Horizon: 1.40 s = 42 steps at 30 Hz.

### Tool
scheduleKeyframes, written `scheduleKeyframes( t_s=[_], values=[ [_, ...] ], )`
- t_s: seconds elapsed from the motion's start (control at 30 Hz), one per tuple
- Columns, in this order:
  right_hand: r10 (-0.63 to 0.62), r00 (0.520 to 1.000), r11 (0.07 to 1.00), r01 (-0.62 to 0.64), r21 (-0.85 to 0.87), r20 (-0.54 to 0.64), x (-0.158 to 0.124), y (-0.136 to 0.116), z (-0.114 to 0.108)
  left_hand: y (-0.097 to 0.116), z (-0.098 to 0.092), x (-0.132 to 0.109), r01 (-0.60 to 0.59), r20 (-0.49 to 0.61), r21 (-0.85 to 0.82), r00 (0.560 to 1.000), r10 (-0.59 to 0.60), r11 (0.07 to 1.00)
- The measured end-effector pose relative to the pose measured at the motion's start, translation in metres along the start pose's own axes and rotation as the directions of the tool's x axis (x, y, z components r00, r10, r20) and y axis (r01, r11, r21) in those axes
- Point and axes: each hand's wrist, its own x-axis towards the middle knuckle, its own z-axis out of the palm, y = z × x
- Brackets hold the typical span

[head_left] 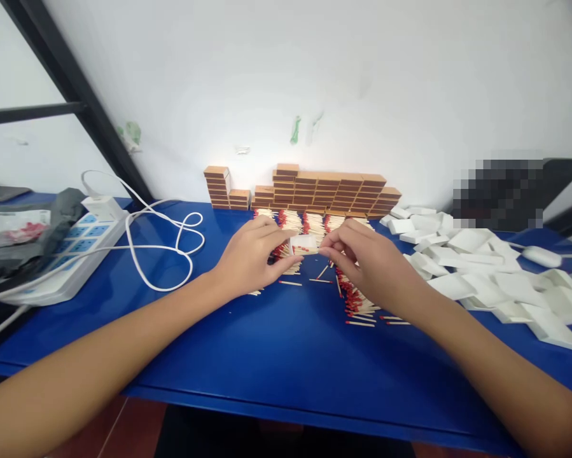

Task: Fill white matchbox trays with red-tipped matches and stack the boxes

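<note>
Matchbox tray [305,242] was located between thumb and fingers of the left hand [252,254], partly closed around it. The right hand [369,254] was pinched beside it; whether it held anything was indiscernible. Matches [355,299] lay nearby on the blue table [276,362]; stacked matchboxes [328,189] stood behind.

Dark thing [565,184] on the right's partly pixelated, no clue what it is. Dark plastic [70,213] gets chopped by the left edge. Left hand [257,253] blocks some matches [290,221] mid-frame; too tiny to tell if the right hand [364,252] pinches anything.
</note>
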Motion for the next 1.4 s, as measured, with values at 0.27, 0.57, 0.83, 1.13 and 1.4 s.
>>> scheduleKeyframes(
  t_s=[0.27, 0.57, 0.83, 1.13, 1.4],
  values=[
    [-0.010, 1.000, 0.997, 0.010, -0.081, 0.012, -0.004, -0.004, 0.008, 0.009, 0.000, -0.001, -0.063, 0.045, -0.102, 0.997, 0.068, 0.993],
    [0.000, 1.000, 1.000, 0.000, 0.024, 0.003, -0.002, -0.004, 0.008, 0.011, -0.001, -0.001, -0.046, 0.053, -0.129, 0.997, 0.053, 0.991],
    [-0.024, 0.999, 0.997, 0.027, 0.073, -0.047, 0.000, -0.008, 0.009, 0.009, 0.000, 0.001, -0.023, 0.066, -0.102, 0.997, 0.030, 0.995],
    [-0.034, 0.993, 0.993, 0.021, 0.117, 0.114, -0.005, -0.013, 0.018, -0.004, -0.001, 0.001, 0.159, -0.148, 0.060, 0.978, -0.149, 0.985],
    [-0.056, 0.968, 0.988, 0.018, 0.154, 0.246, -0.011, -0.025, 0.029, 0.000, 0.003, 0.001, 0.125, -0.097, 0.074, 0.988, -0.118, 0.989]
  ],
)
